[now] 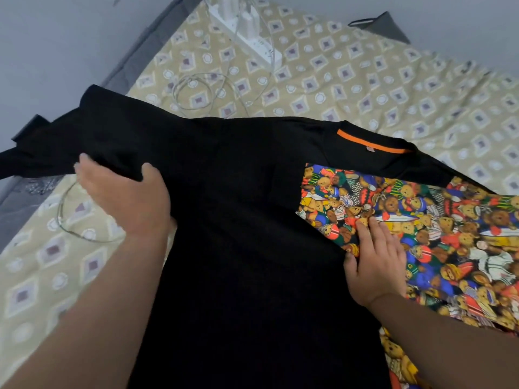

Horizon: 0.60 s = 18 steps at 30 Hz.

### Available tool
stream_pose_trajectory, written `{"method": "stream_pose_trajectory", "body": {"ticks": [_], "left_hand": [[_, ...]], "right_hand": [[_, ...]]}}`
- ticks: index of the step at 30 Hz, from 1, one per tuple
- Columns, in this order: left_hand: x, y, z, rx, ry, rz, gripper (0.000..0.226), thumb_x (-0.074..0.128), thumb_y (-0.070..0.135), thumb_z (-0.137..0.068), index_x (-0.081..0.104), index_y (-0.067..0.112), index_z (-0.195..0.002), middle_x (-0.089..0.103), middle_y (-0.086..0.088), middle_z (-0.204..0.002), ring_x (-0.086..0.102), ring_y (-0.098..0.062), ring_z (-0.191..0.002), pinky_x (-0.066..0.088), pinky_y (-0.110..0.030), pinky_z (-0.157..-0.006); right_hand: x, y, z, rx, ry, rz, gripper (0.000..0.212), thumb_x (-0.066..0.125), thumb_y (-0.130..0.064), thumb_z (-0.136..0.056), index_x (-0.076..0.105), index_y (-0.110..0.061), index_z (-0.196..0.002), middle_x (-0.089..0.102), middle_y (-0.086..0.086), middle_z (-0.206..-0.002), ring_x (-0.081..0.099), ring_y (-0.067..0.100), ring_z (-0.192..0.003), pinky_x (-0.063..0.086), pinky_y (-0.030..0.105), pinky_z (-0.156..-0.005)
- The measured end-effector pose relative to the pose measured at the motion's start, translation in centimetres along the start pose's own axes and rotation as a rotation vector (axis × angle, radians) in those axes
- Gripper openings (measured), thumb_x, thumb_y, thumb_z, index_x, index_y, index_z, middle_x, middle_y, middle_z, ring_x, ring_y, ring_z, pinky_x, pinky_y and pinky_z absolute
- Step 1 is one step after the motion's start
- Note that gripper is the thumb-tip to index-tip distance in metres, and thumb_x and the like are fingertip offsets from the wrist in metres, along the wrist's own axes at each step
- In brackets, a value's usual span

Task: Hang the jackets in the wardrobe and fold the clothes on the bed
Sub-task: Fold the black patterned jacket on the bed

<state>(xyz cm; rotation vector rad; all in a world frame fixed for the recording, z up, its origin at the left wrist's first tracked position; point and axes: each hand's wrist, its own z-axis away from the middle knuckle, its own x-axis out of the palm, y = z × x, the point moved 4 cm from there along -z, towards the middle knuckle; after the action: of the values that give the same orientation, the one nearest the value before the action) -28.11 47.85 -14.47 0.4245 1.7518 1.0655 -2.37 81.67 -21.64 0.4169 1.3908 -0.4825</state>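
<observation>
A black shirt (pixel 238 220) with an orange strip at its collar lies spread across the bed (pixel 365 88), with a colourful teddy-bear print panel (pixel 449 226) on its right side. My left hand (pixel 126 197) grips the black fabric at the left sleeve area, thumb over the cloth and fingers under it, lifting it slightly. My right hand (pixel 376 256) lies flat with straight fingers on the edge where the black cloth meets the printed panel, pressing it down.
A white power strip (pixel 247 37) with plugged adapters lies at the back of the bed, its white cables (pixel 196 91) looping over the patterned cover. Another cable loop (pixel 70 220) lies left of my left arm. A grey bed frame (pixel 123 68) and wall border the left.
</observation>
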Motion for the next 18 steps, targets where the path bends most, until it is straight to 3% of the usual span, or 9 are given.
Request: {"method": "stream_pose_trajectory", "body": {"ticks": [3, 5, 13, 16, 18], "left_hand": [[3.1, 0.6, 9.6, 0.507, -0.454, -0.348, 0.079, 0.051, 0.044, -0.089, 0.023, 0.012, -0.155, 0.018, -0.014, -0.163, 0.01, -0.027, -0.152, 0.005, -0.04, -0.123], [4.5, -1.0, 13.4, 0.634, -0.607, -0.544, 0.075, 0.045, 0.05, -0.094, 0.023, 0.013, -0.156, 0.017, -0.014, -0.164, 0.008, -0.029, -0.153, 0.003, -0.046, -0.124], [6.7, -3.6, 13.8, 0.616, -0.593, -0.687, 0.076, 0.026, 0.054, -0.089, 0.024, 0.017, -0.156, 0.015, -0.009, -0.165, 0.004, -0.022, -0.153, -0.007, -0.041, -0.122], [6.7, -3.8, 13.5, 0.611, -0.593, -0.694, 0.076, 0.026, 0.053, -0.09, 0.025, 0.016, -0.156, 0.016, -0.01, -0.164, 0.006, -0.022, -0.153, -0.007, -0.041, -0.122], [6.7, -3.8, 13.6, 0.621, -0.581, -0.674, 0.074, 0.025, 0.05, -0.092, 0.026, 0.013, -0.155, 0.018, -0.01, -0.164, 0.008, -0.023, -0.152, -0.005, -0.041, -0.122]], "right_hand": [[0.1, 0.1, 0.0, 0.005, -0.018, -0.003, 0.072, 0.029, -0.048, -0.089, 0.029, -0.018, -0.154, 0.027, 0.009, -0.162, 0.017, 0.026, -0.151, 0.01, 0.045, -0.122], [0.2, 0.1, 0.0, 0.007, -0.02, -0.004, 0.073, 0.028, -0.049, -0.088, 0.029, -0.018, -0.154, 0.027, 0.008, -0.162, 0.017, 0.025, -0.151, 0.01, 0.044, -0.122], [-2.2, -0.5, 0.5, -0.016, 0.02, -0.151, 0.072, 0.035, -0.054, -0.089, 0.042, -0.014, -0.149, 0.033, 0.011, -0.158, 0.023, 0.03, -0.148, 0.015, 0.051, -0.122], [-3.7, -4.7, -1.5, -0.028, 0.16, -0.42, 0.062, 0.04, -0.049, -0.088, 0.057, -0.013, -0.135, 0.042, 0.011, -0.151, 0.033, 0.027, -0.14, 0.027, 0.054, -0.117], [-3.5, -8.9, -3.0, -0.13, 0.142, -0.369, 0.061, 0.043, -0.044, -0.088, 0.051, -0.014, -0.141, 0.036, 0.009, -0.157, 0.028, 0.026, -0.145, 0.02, 0.048, -0.121]]}}
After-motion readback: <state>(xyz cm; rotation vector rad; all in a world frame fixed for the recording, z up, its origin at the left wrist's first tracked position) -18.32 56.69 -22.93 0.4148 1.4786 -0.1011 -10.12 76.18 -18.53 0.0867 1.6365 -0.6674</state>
